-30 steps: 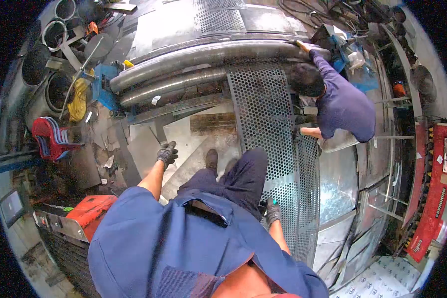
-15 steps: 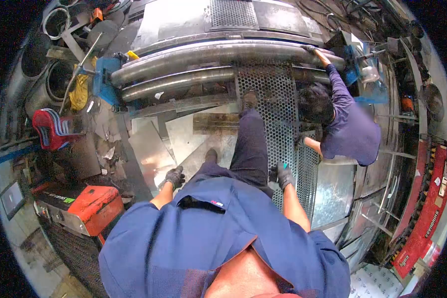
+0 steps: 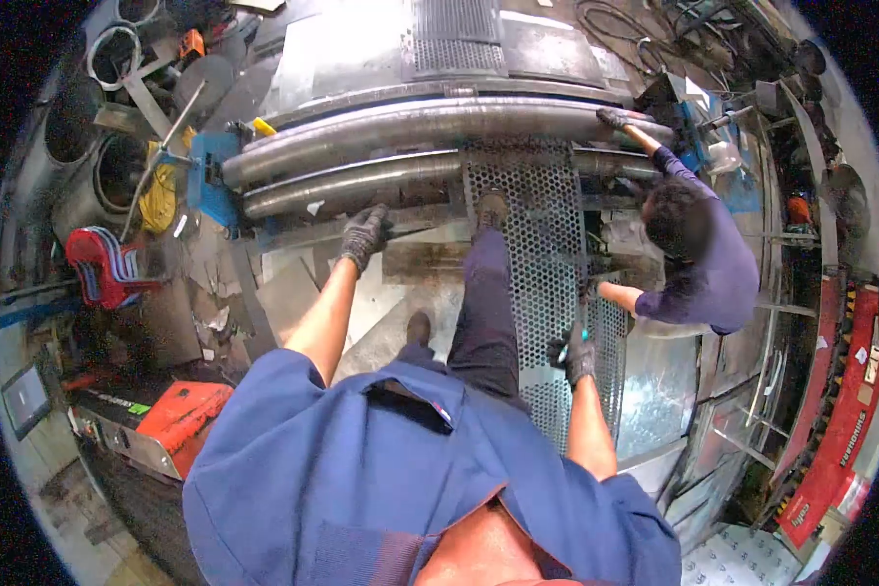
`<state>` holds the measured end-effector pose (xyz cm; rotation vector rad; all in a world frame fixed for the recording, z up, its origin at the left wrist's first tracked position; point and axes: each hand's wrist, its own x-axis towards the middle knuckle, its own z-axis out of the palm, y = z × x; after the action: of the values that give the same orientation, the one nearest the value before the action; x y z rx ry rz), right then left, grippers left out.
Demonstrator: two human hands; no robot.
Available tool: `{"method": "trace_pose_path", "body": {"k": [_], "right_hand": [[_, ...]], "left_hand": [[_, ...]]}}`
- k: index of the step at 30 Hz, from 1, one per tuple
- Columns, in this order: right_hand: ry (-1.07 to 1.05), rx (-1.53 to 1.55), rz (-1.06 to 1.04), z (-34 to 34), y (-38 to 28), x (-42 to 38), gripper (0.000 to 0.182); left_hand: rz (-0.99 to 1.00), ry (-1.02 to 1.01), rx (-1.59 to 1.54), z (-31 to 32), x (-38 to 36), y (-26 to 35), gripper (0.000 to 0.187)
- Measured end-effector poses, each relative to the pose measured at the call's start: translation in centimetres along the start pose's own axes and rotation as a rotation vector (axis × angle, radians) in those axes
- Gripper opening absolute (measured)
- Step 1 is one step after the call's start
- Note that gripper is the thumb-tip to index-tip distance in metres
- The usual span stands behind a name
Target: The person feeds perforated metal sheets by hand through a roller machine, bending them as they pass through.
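Note:
A long perforated metal sheet (image 3: 542, 264) runs from the steel rollers (image 3: 430, 127) back toward my body. My gloved right hand (image 3: 578, 357) is at the sheet's right edge, its fingers bent over the edge. My left hand (image 3: 363, 236), also gloved, reaches forward in the air before the lower roller (image 3: 352, 184), fingers apart and holding nothing. One of my shoes (image 3: 492, 210) is on the perforated sheet near the rollers. At the right a co-worker (image 3: 703, 254) bends over, one gloved hand on the upper roller and the other at the sheet's edge.
Blue end frames (image 3: 212, 176) hold the rollers. Flat metal sheets (image 3: 366, 273) lie on the floor around my feet. Stacked red stools (image 3: 103, 264) and an orange-and-black machine (image 3: 171, 415) stand at the left. A red machine (image 3: 835, 420) lines the right side.
My left hand has swung forward from beside my hip toward the rollers. My right hand has shifted slightly right along the sheet. The co-worker has moved a little right, head turned.

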<state>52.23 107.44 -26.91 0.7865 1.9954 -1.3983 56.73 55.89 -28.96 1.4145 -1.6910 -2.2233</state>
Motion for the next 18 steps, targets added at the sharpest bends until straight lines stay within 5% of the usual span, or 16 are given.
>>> {"method": "trace_pose_path", "body": {"k": [1, 3, 4, 6, 8, 10, 12, 18], "right_hand": [[-0.003, 0.011, 0.156, 0.0, -0.4, -4.0, 0.058], [0.113, -0.104, 0.035, -3.3, 12.3, 0.6, 0.058], [0.064, 0.033, 0.103, -1.3, 7.5, -7.6, 0.056], [0.066, -0.181, 0.329, -3.9, 18.2, -4.3, 0.069], [0.103, 0.205, 0.369, -2.4, 20.2, -9.2, 0.059], [0.335, -0.001, 0.387, -2.0, 22.1, -11.8, 0.054], [0.277, 0.142, 0.31, -1.6, 24.0, -12.5, 0.051], [0.226, 0.514, 0.114, 1.5, 15.1, -16.1, 0.045]], "left_hand": [[0.006, 0.008, -0.031, 0.0, -0.5, -0.4, 0.03], [-0.008, -0.084, 0.179, -0.9, -2.0, -2.0, 0.034], [-0.015, -0.121, 0.193, -1.1, -3.1, -3.4, 0.036], [-0.127, -0.221, -0.003, -1.3, -6.3, -6.2, 0.04], [-0.305, -0.328, -0.202, -1.4, -10.0, -8.9, 0.044], [-0.237, -0.365, -0.068, -1.0, -14.1, -10.1, 0.049], [-0.259, -0.4, -0.014, 0.3, -17.2, -9.1, 0.052], [-0.02, -0.624, 0.275, 5.9, -20.8, -8.1, 0.032]]}}
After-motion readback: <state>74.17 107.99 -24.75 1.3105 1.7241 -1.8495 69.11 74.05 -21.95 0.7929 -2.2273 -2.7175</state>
